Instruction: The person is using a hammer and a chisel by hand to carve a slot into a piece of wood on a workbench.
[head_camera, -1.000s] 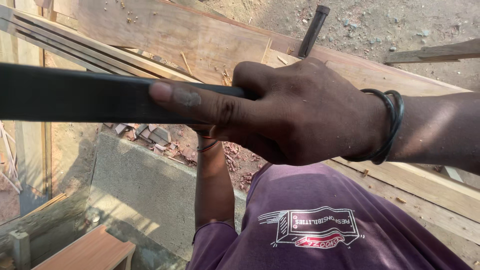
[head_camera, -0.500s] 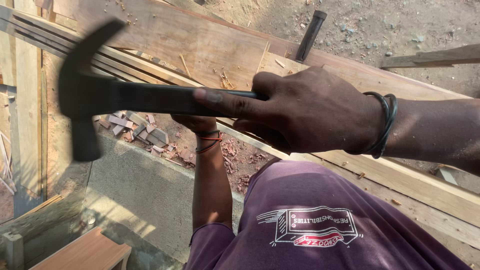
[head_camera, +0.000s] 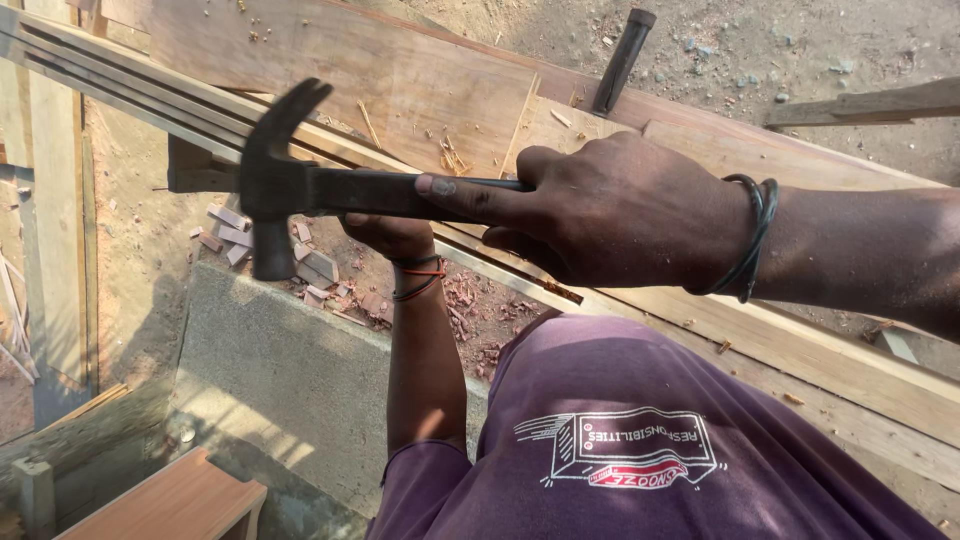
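My right hand (head_camera: 610, 210) grips the black handle of a claw hammer (head_camera: 272, 190), thumb laid along the handle. The hammer head points down and hangs just in front of the long wooden plank (head_camera: 400, 70) that runs across the view. My left hand (head_camera: 395, 238) reaches up from below and curls around the plank's lower edge, right under the hammer handle, which hides part of it. A thread band circles my left wrist and a black band (head_camera: 750, 235) my right wrist.
A dark metal tool (head_camera: 622, 58) lies on the plank at the top. Below are a grey concrete wall (head_camera: 290, 370), broken brick pieces (head_camera: 320, 270) on sandy ground, and a small wooden bench (head_camera: 170, 500) at the bottom left. Upright timber (head_camera: 55, 200) stands at the left.
The hammer has drawn back to the right: its head was out of view, then came in at the far left, and now sits closer to my left hand. My left hand stays on the plank.
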